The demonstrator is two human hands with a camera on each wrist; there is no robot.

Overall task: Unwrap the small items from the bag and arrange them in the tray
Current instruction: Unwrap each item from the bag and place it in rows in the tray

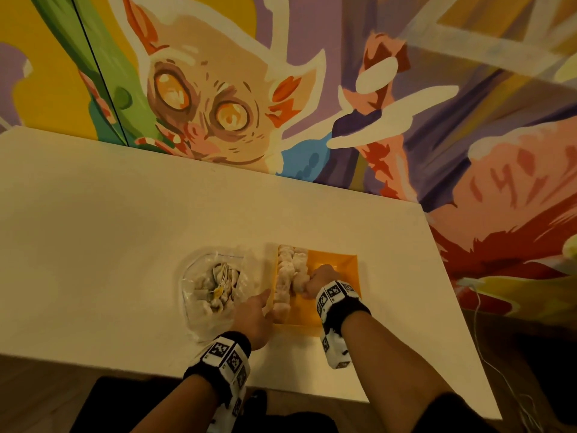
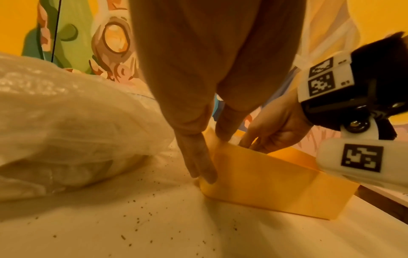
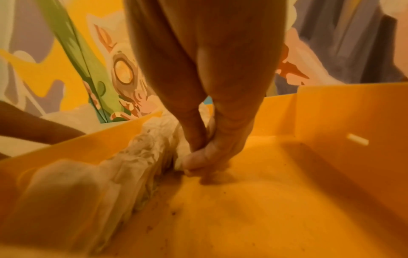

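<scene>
An orange tray (image 1: 340,260) sits on the white table, with small white items (image 1: 290,273) packed in rows along its left side. My right hand (image 1: 307,284) is inside the tray, thumb and fingers pinching one white item (image 3: 183,157) at the edge of the rows (image 3: 137,165). My left hand (image 1: 268,300) lies outside the tray, its straight fingers (image 2: 198,165) pressing on the tray's left wall (image 2: 276,183). A clear plastic bag (image 1: 212,285) with several wrapped items lies just left of the tray.
The bag (image 2: 66,131) bulges close beside my left hand. Dark crumbs (image 2: 150,213) speckle the table near the tray. The tray's right half (image 3: 276,192) shows bare orange floor. The table's near edge (image 1: 281,389) is close behind my wrists; a painted wall stands behind.
</scene>
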